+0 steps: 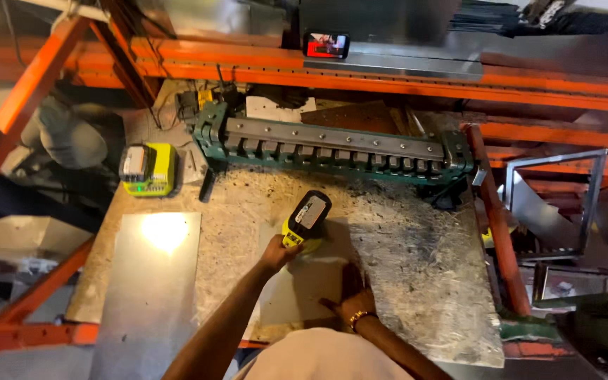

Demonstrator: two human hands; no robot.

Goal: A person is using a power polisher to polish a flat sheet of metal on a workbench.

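Observation:
My left hand [276,251] grips a yellow and black cordless power tool [306,218], which points down at a pale metal sheet [293,292] lying on the chipboard bench top [416,274]. My right hand [353,299], with a bracelet at the wrist, lies flat on the same sheet just right of the tool, fingers spread and pressing down. The tool's tip is hidden under its body.
A second shiny metal sheet [150,281] lies at the bench's left front. A green sheet-metal bending brake [332,149] spans the back, with a yellow-green battery charger [148,169] to its left. Orange rack beams [388,81] frame the bench; a phone [326,45] sits above. Folded metal duct pieces [557,204] stand right.

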